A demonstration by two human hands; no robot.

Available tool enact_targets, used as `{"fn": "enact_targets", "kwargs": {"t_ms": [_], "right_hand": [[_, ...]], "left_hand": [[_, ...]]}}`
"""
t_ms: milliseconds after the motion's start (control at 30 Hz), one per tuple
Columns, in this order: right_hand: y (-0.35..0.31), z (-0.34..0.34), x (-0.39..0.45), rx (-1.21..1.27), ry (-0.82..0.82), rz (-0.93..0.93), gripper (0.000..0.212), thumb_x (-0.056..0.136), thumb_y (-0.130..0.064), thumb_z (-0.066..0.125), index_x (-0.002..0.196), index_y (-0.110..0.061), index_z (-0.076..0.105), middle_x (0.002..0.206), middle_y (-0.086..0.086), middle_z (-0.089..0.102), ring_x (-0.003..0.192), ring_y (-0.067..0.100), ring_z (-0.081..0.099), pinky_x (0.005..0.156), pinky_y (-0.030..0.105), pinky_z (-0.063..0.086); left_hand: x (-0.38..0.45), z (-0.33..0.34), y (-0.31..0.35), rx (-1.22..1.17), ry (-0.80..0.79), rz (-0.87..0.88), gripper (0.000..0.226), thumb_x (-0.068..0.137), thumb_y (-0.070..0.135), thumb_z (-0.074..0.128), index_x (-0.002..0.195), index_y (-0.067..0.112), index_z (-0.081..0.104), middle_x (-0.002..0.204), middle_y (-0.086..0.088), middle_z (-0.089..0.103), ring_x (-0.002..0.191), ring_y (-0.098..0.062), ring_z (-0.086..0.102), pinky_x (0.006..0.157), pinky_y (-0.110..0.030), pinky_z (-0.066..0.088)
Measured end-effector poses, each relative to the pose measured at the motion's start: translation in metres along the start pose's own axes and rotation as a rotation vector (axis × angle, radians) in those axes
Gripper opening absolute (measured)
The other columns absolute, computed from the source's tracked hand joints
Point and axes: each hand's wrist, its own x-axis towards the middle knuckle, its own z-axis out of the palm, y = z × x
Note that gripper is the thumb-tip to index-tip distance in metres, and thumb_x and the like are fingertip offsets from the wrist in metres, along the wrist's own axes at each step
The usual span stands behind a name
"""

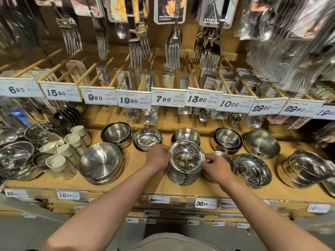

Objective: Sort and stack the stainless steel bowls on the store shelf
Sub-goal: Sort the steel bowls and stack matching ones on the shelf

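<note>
Head view: two hands flank a tall stack of steel bowls at the shelf front, left hand and right hand each pinching the top bowl's rim, smaller bowl stacks behind.

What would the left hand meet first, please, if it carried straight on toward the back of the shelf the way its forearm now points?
Probably the shallow bowl behind the left hand, which holds the rim of the bowl stack. Depth is hard to judge here.
</note>
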Motion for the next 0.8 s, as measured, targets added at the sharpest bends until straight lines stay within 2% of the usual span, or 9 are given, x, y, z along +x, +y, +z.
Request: {"fn": "enact_targets", "kwargs": {"t_ms": [100, 233, 300, 400, 467, 533, 633, 733, 800], "right_hand": [[0.001, -0.002, -0.003, 0.029, -0.024, 0.007, 0.014, 0.091, -0.021, 0.071, 0.1, -0.011, 0.075, 0.091, 0.004, 0.075, 0.089, 0.022, 0.068, 0.085, 0.037, 0.052], [0.001, -0.001, -0.007, 0.1, -0.022, 0.043, 0.008, 0.092, -0.019, 0.07, 0.098, -0.02, 0.075, 0.075, -0.009, 0.07, 0.068, 0.007, 0.062, 0.061, 0.019, 0.046], [0.0, 0.0, -0.008, 0.106, -0.008, 0.048, 0.006, 0.093, -0.018, 0.069, 0.094, -0.02, 0.075, 0.065, -0.011, 0.067, 0.059, 0.004, 0.058, 0.055, 0.015, 0.043], [-0.003, -0.002, -0.011, 0.133, 0.004, 0.082, 0.008, 0.094, -0.019, 0.067, 0.092, -0.022, 0.074, 0.055, -0.01, 0.063, 0.054, 0.009, 0.054, 0.057, 0.026, 0.045], [-0.004, -0.007, -0.013, 0.173, 0.031, 0.098, 0.009, 0.095, -0.022, 0.065, 0.094, -0.022, 0.074, 0.06, -0.007, 0.066, 0.058, 0.013, 0.058, 0.061, 0.031, 0.048], [-0.004, -0.015, -0.016, 0.234, 0.072, 0.115, 0.009, 0.096, -0.022, 0.064, 0.098, -0.024, 0.072, 0.08, 0.001, 0.075, 0.074, 0.02, 0.069, 0.074, 0.038, 0.058], [0.003, -0.034, -0.021, 0.334, 0.135, 0.122, 0.014, 0.099, -0.018, 0.061, 0.107, -0.015, 0.072, 0.097, 0.011, 0.074, 0.086, 0.023, 0.07, 0.082, 0.041, 0.061], [0.014, -0.061, -0.026, 0.335, 0.224, 0.131, 0.014, 0.099, -0.019, 0.059, 0.1, -0.019, 0.074, 0.095, 0.012, 0.076, 0.092, 0.034, 0.072, 0.088, 0.051, 0.059], [0.026, -0.082, -0.028, 0.331, 0.268, 0.16, 0.018, 0.099, -0.018, 0.058, 0.091, -0.021, 0.073, 0.095, 0.016, 0.076, 0.093, 0.035, 0.072, 0.091, 0.055, 0.056]], "left_hand": [[-0.001, 0.0, -0.006, -0.016, -0.045, 0.002, 0.018, 0.097, 0.024, 0.063, 0.088, 0.014, 0.075, 0.093, -0.008, 0.075, 0.081, -0.018, 0.063, 0.083, -0.034, 0.053], [-0.005, -0.001, -0.012, -0.161, -0.085, -0.035, 0.018, 0.098, 0.028, 0.065, 0.082, 0.024, 0.072, 0.087, 0.004, 0.072, 0.087, -0.02, 0.07, 0.09, -0.042, 0.059], [-0.007, -0.002, -0.014, -0.253, -0.095, -0.061, 0.023, 0.097, 0.024, 0.067, 0.075, 0.026, 0.067, 0.085, 0.0, 0.072, 0.089, -0.026, 0.072, 0.09, -0.046, 0.059], [-0.01, -0.007, -0.014, -0.203, -0.11, 0.002, 0.022, 0.099, 0.027, 0.064, 0.082, 0.015, 0.07, 0.092, -0.016, 0.075, 0.093, -0.036, 0.071, 0.086, -0.041, 0.059], [-0.012, -0.013, -0.01, -0.113, -0.062, 0.066, 0.032, 0.099, 0.029, 0.061, 0.069, 0.022, 0.062, 0.072, -0.001, 0.067, 0.076, -0.024, 0.064, 0.072, -0.029, 0.05], [-0.013, -0.017, -0.002, -0.088, -0.001, 0.119, 0.038, 0.1, 0.028, 0.06, 0.064, 0.027, 0.049, 0.065, 0.01, 0.05, 0.068, -0.013, 0.05, 0.068, -0.026, 0.042], [-0.012, -0.015, 0.026, -0.105, 0.044, 0.197, 0.01, 0.1, 0.029, 0.059, 0.095, 0.022, 0.064, 0.083, 0.01, 0.058, 0.067, 0.001, 0.048, 0.059, -0.016, 0.038], [-0.014, -0.004, 0.055, -0.179, -0.037, 0.22, 0.026, 0.1, 0.029, 0.059, 0.122, 0.016, 0.066, 0.11, 0.001, 0.069, 0.072, -0.006, 0.06, 0.055, -0.016, 0.045], [-0.017, 0.006, 0.068, -0.222, -0.095, 0.232, 0.025, 0.1, 0.027, 0.059, 0.121, 0.018, 0.067, 0.103, 0.005, 0.069, 0.074, -0.012, 0.064, 0.061, -0.021, 0.051]]}}
